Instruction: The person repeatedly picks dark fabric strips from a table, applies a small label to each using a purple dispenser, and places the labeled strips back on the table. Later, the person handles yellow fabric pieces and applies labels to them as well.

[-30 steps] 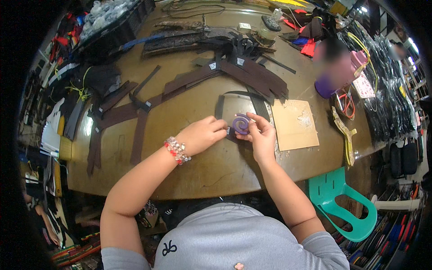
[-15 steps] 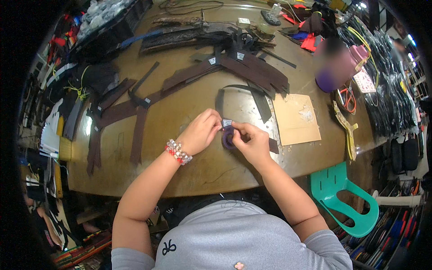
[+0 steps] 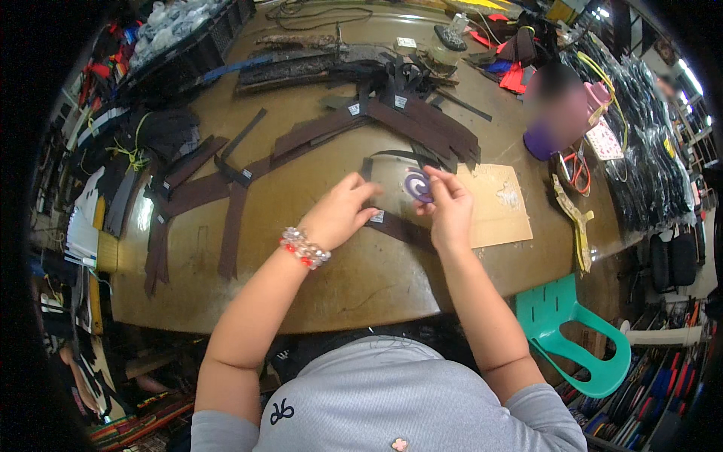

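Note:
My right hand (image 3: 449, 203) is closed on a purple ring-shaped thing (image 3: 419, 185) with a spiral look, held up off the table; its exact kind is not clear. My left hand (image 3: 343, 211) hovers beside it, slightly blurred, with thumb and fingers apart. Its thumb tip is at the white label (image 3: 377, 216) on the end of a dark brown fabric strip (image 3: 407, 232). That strip runs right, passing below my right hand. A black strap (image 3: 399, 154) curves across the table just beyond both hands.
Labelled brown strips lie in a pile (image 3: 414, 124) farther back and in a group (image 3: 197, 188) at left. On the right are a tan sheet (image 3: 493, 218), red-handled scissors (image 3: 578, 172), a pink and purple jug (image 3: 557, 113) and a green plastic chair (image 3: 553, 309).
My right hand has lifted the purple thing up and right, away from the label. My left fingers have parted, and the brown strip shows more fully.

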### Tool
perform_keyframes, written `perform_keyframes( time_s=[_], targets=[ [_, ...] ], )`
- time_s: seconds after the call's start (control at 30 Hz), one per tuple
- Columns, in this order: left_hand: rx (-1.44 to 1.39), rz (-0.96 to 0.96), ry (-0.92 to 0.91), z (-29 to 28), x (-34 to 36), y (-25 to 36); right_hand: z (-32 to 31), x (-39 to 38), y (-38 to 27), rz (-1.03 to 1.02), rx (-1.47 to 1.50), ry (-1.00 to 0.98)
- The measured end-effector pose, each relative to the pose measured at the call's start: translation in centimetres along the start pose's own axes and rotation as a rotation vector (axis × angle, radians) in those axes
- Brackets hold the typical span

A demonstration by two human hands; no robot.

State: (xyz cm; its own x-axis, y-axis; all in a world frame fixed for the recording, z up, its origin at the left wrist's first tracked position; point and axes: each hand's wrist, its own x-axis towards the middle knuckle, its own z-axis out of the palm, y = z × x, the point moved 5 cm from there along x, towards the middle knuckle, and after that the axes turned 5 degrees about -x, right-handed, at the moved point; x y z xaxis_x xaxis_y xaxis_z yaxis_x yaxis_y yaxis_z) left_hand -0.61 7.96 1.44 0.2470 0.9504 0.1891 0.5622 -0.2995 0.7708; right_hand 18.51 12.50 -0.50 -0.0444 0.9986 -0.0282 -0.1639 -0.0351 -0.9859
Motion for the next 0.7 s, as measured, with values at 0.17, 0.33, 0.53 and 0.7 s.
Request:
perform_keyframes(
  time_s=[0.17, 0.33, 0.53, 0.7],
  targets=[
    [0.138, 0.026, 0.203, 1.2, 0.6, -1.3, 1.5, -0.7, 2.0, -0.056, -0.249, -0.086],
    [0.005, -0.114, 0.213, 1.0, 0.3, -2.9, 2.5, -1.1, 1.9, -0.155, -0.527, -0.141],
    [0.025, -0.098, 0.275, 1.3, 0.6, -3.5, 2.8, -1.0, 2.1, -0.114, -0.538, -0.149],
    [-0.273, -0.058, 0.28, -0.2, -0.6, -0.6, -0.6, 0.5, 2.2, 0.06, 0.111, -0.02]
  ],
)
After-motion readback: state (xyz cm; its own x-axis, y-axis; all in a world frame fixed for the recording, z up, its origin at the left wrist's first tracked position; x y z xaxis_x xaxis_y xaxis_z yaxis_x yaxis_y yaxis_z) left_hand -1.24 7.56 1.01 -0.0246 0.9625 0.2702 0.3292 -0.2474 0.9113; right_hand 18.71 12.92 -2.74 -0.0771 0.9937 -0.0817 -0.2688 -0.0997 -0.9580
